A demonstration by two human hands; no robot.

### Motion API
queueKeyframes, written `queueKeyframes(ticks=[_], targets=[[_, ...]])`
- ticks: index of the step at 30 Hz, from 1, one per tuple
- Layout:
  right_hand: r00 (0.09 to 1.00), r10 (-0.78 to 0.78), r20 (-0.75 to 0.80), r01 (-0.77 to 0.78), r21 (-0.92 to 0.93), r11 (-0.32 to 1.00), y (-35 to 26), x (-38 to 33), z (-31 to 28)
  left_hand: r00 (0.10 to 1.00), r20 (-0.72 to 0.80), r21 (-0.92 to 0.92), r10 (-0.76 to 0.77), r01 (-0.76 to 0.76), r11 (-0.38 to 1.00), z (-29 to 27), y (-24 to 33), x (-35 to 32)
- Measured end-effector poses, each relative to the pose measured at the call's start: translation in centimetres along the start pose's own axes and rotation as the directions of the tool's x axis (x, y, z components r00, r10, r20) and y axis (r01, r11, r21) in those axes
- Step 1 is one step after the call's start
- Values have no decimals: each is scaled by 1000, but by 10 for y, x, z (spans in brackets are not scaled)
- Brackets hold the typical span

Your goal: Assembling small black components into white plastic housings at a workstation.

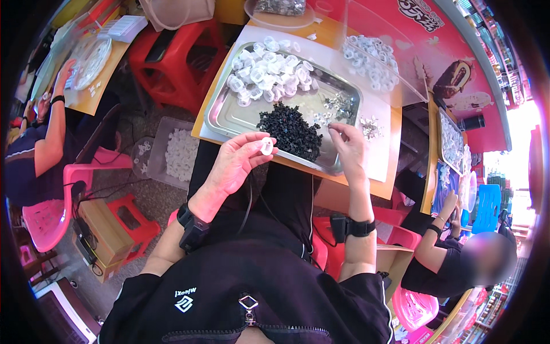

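Note:
Between the thumb and fingers of my left hand (pixel 236 157) is a small white ring-shaped plastic part (pixel 267 146), held above the near edge of a metal tray (pixel 229 117). My right hand (pixel 350 146) is closed in a pinch over the tray's right side; anything in its fingertips is too small to make out. A pile of small black parts (pixel 289 132) lies in the tray between my hands. Behind it is a heap of translucent white plastic parts (pixel 269 71). Small shiny metal pieces (pixel 338 106) are scattered at the tray's right.
More metal pieces (pixel 371 127) lie on the white sheet (pixel 381 155) beside the tray. A clear container (pixel 372 63) of white rings stands at the back right. A bin (pixel 180 152) of white parts is on the floor at left. Co-workers sit at tables on both sides.

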State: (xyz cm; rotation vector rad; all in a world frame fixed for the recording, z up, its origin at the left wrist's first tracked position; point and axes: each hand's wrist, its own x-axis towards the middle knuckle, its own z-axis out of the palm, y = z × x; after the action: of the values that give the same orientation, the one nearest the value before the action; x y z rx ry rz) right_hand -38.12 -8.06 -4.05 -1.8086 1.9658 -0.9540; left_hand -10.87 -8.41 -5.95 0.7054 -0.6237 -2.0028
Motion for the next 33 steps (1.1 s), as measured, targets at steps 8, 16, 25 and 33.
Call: queueKeyframes(ticks=[8,16,25,33], targets=[[829,221,514,-517,855,-46,-31,-28,14,986,97,-202,-135,153,968,17,6,3],[837,180,517,-531,847,39,-47,-35,29,988,94,-248,-121,141,958,16,5,-3],[799,197,568,-571,819,-46,-51,-36,31,989,93,-260,-118,138,956,12,4,-6],[771,199,605,-593,796,-125,-50,-39,30,991,62,-260,-120,132,957,13,2,-7]])
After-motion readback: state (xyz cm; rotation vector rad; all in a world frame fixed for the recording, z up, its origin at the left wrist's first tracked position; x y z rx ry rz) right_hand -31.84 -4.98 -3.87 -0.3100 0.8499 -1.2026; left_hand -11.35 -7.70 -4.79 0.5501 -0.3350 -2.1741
